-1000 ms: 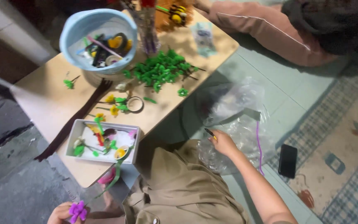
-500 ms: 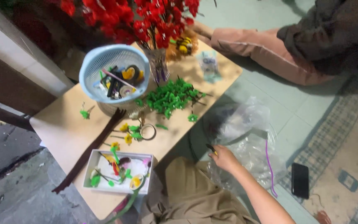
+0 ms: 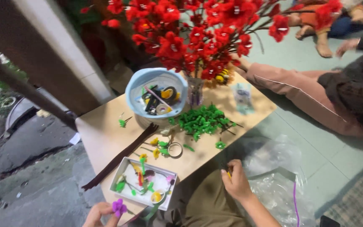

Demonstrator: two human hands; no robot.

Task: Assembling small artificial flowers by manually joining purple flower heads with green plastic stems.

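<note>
A low wooden bench (image 3: 106, 138) is seen from above, with a big bunch of red flowers (image 3: 198, 29) stood in a clear vase (image 3: 195, 93) at its far side. Just left of the vase a round blue basket (image 3: 136, 90) is set, with tape rolls and small tools kept inside. A heap of little green pieces (image 3: 202, 121) is spread in the middle of the bench, in front of the vase. A long dark bundle of sticks (image 3: 120, 156) is laid slantwise, from near the basket down toward the near left edge. A white tray (image 3: 127, 166) of small coloured bits is placed at the near edge, and a small ring (image 3: 174, 149) is left between the tray and the green heap. Clear plastic bags (image 3: 274, 185) are piled on the floor to the right. Another person's leg in light brown trousers (image 3: 299, 96) is stretched beside the far right of the bench. The left hand (image 3: 101, 212) is held low at the near left, just below the tray, and a small purple flower (image 3: 118, 207) is pinched in its fingers. The right hand (image 3: 237, 183) is closed over the lap, off the near right edge of the bench, and something small and yellow (image 3: 229, 173) is pinched in it; what it is cannot be told. The purple flower is kept well apart from the right hand, across the lap. The tray is nearest to the left hand, and the green heap is nearer to the right hand.
</note>
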